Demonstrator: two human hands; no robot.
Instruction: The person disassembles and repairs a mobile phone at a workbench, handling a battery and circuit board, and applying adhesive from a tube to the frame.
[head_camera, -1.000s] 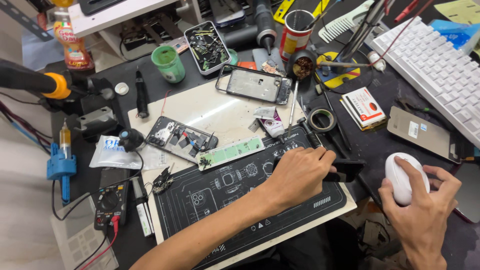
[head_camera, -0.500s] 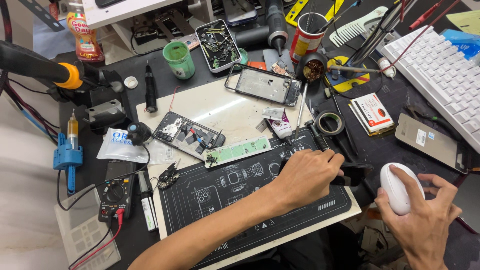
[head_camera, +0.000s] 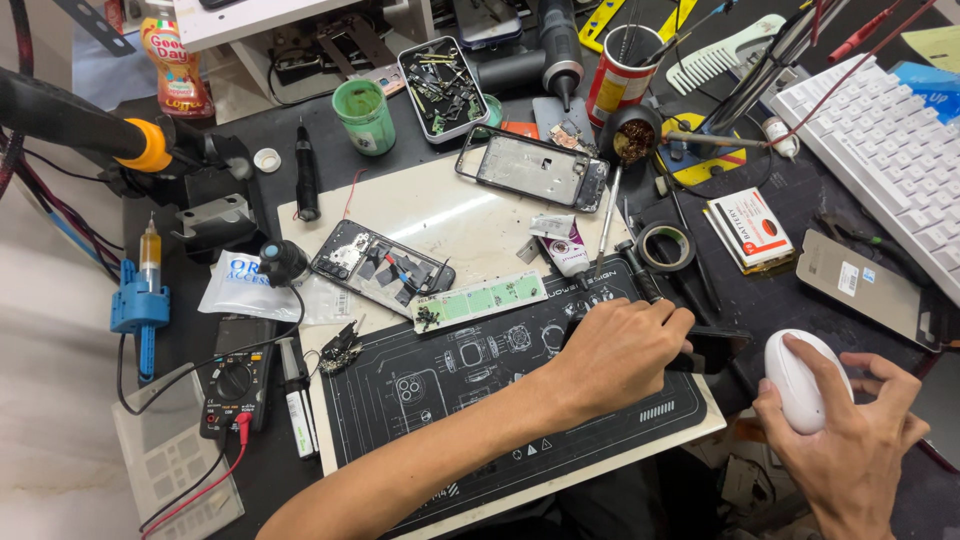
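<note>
My left hand (head_camera: 620, 352) lies on the black work mat (head_camera: 430, 410) with its fingers curled over a black flat object (head_camera: 715, 350) that sticks out to the right. My right hand (head_camera: 855, 445) cups a white computer mouse (head_camera: 798, 378) at the lower right, off the mat. To the left of my left hand lie a green strip board (head_camera: 480, 300) and an opened phone (head_camera: 380, 268) with its insides showing. An empty phone frame (head_camera: 530, 165) rests farther back on the white pad.
A white keyboard (head_camera: 880, 150) fills the right back. Nearby are a tape roll (head_camera: 665, 245), a small box (head_camera: 750, 228), a grey back plate (head_camera: 860, 280), a multimeter (head_camera: 235, 385), a green cup (head_camera: 363, 115), a parts tray (head_camera: 440, 75) and a tool can (head_camera: 620, 85).
The view has shifted a little, so the bench sits lower in frame. Both hands stay where they were, the left on the black object, the right on the mouse.
</note>
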